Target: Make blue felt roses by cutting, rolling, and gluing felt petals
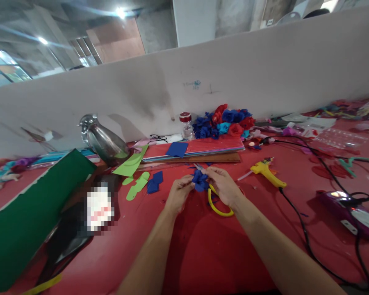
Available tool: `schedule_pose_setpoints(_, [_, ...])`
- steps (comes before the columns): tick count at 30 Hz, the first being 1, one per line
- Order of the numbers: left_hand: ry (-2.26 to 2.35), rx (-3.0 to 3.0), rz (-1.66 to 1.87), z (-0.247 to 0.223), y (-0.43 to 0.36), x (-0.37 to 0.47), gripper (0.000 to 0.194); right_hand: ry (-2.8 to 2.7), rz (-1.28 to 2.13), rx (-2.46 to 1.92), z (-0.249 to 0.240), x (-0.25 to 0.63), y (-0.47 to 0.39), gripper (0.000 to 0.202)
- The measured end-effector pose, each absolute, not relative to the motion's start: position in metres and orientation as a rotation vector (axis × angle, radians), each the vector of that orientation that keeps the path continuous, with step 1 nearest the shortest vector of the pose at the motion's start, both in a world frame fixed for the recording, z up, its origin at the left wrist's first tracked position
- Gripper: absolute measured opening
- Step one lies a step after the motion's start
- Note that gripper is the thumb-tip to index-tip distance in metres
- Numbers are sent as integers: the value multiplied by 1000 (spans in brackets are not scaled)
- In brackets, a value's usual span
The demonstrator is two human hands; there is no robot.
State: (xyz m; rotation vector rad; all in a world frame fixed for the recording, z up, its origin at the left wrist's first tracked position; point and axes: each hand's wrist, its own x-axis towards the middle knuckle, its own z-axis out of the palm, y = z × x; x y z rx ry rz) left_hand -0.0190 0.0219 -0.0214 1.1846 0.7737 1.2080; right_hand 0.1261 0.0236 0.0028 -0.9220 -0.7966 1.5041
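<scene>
A blue paper flower (199, 181) is pinched in the fingers of my left hand (181, 191), just above the red tabletop. My right hand (222, 185) is closed round the scissors, touching the flower from the right. One yellow scissor handle (220, 212) hangs below that hand, while the metal blade tips (199, 167) show past the flower's upper edge. Left of my hands lie small blue paper pieces (154, 182) and light green cut paper shapes (137, 186). A yellow glue gun (268, 172) rests on the table to the right.
Behind my hands are a stack of coloured sheets (199, 148), a red-lidded jar (187, 126) and a heap of paper flowers (227, 122). A steel jug (103, 139) and a green board (39, 217) stand left. Cables run from a purple power strip (353, 215) at right.
</scene>
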Motion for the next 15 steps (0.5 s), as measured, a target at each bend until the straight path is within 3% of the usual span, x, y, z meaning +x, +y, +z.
schedule_pose_setpoints(15, [802, 1036, 1278, -26, 24, -19, 18, -962, 1488, -789, 6, 125, 19, 27])
